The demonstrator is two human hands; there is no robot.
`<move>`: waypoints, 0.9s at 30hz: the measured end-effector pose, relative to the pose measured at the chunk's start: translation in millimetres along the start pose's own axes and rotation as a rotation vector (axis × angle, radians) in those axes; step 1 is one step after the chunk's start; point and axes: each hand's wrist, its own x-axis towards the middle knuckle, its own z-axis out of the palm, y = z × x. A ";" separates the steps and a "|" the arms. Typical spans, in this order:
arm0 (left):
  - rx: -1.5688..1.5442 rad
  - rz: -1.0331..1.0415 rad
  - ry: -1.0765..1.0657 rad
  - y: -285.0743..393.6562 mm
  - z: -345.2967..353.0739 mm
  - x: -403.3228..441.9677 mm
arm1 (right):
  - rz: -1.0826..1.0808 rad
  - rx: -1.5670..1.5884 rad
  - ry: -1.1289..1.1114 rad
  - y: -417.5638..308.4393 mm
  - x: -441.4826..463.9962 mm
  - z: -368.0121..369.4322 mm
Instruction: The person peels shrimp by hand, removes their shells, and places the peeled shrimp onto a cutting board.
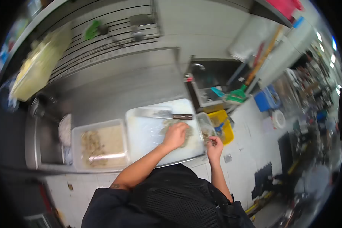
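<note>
My left hand (174,136) rests over a pile of greyish, translucent pieces (187,141), possibly raw shrimp, on the white cutting board (144,133). Its fingers curl down into the pile, and what they grip is hidden. Off the board's right edge, my right hand (214,148) is closed in a pinch beside a clear plastic container (205,123). A small dark bit shows at its fingertips, too blurred to name. Above the pile lies a cleaver (159,113), its dark handle pointing right.
Left of the board, a clear tub (116,148) holds cloudy liquid and brownish pieces. A yellow basin (227,133) with something blue inside stands right of the clear container. Beyond are a sink (209,97) and a green dustpan (237,95). A wire rack (117,22) hangs above the steel counter.
</note>
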 end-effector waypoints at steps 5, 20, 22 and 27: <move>-0.098 -0.363 0.697 -61.2 -141.8 -78.1 | -0.426 -0.082 -0.213 -65.4 9.1 79.5; 0.755 -0.761 -0.090 -183.7 -236.5 -290.6 | -0.971 -0.237 -0.994 -218.3 -148.5 287.7; 0.798 -0.748 -0.180 -188.1 -241.3 -296.1 | -1.056 -0.359 -1.061 -210.2 -165.5 307.1; 0.635 -0.764 -0.177 -165.5 -265.9 -297.4 | -0.935 -1.208 -1.404 -212.7 -180.4 319.3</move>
